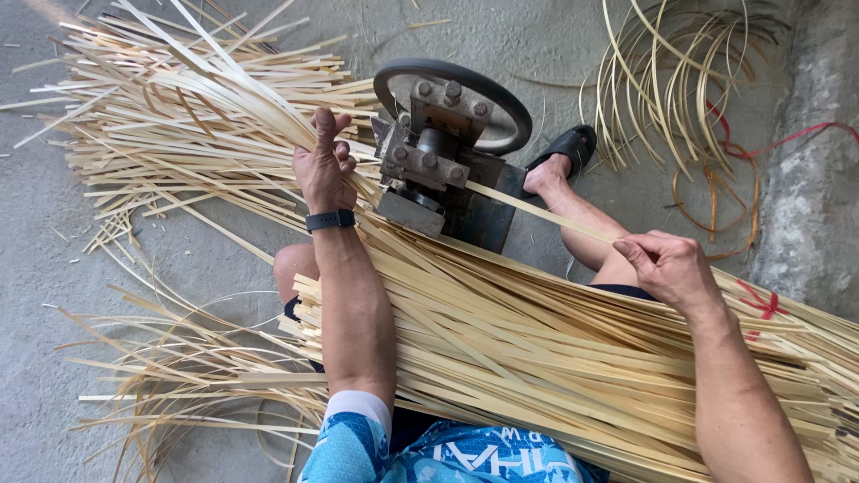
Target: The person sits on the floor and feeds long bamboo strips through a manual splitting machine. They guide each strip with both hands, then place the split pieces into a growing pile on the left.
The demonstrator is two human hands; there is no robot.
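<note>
— At the machine's left side, what is held in the left hand [324, 170]?
— Thin bamboo strips [224, 98] are clasped in a closed grip, thumb raised.
— And the right hand [669, 266]?
— A single strip [546, 213] is pinched narrowly, stretched to the metal splitting machine [443, 152]. A thick strip bundle [537, 349] is laid across the lap; loose strips are spread on the concrete floor [36, 259].

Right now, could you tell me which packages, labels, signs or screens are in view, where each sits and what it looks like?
Wrist device: on the left hand's wrist; a dark band with a small dark rectangular face, screen not readable.
Shirt print: bottom centre, white lettering on blue patterned fabric.
No packages or signs in view.
</note>
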